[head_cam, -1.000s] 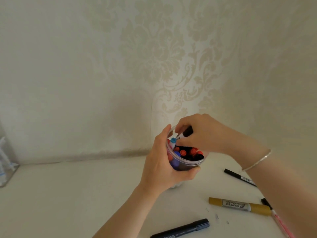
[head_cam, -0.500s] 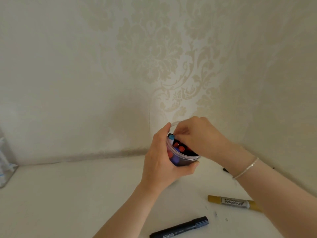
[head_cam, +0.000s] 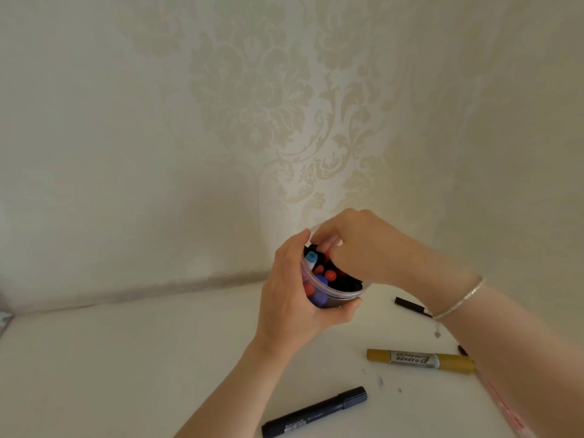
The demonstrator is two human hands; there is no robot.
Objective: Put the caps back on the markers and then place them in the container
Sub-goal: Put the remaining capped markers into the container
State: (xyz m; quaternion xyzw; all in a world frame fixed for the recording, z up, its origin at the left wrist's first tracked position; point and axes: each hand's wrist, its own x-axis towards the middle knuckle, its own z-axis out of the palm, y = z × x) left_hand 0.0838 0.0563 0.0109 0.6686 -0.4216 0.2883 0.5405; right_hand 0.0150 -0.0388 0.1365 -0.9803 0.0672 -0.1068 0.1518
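Note:
My left hand [head_cam: 290, 298] grips a clear round container [head_cam: 339, 301] and holds it tilted above the white table. Inside stand several markers with red, blue and black caps, among them a light-blue-capped marker [head_cam: 311, 258] at the near rim. My right hand [head_cam: 373, 248] reaches over the container's mouth. Its bunched fingertips pinch the top end of a black marker [head_cam: 312, 248] that is sunk among the others. On the table lie a capped black marker [head_cam: 316, 412], a gold marker [head_cam: 420, 361] and a thin black pen [head_cam: 410, 305].
A pale patterned wall stands close behind the table. A pink pen [head_cam: 505, 412] lies at the right, half hidden under my right forearm, and a dark pen tip [head_cam: 462, 349] shows beside it. A silver bracelet [head_cam: 461, 300] circles my right wrist.
My right hand has pushed the black marker down into the container, so its body no longer shows above the rim. The container has stayed in my left hand.

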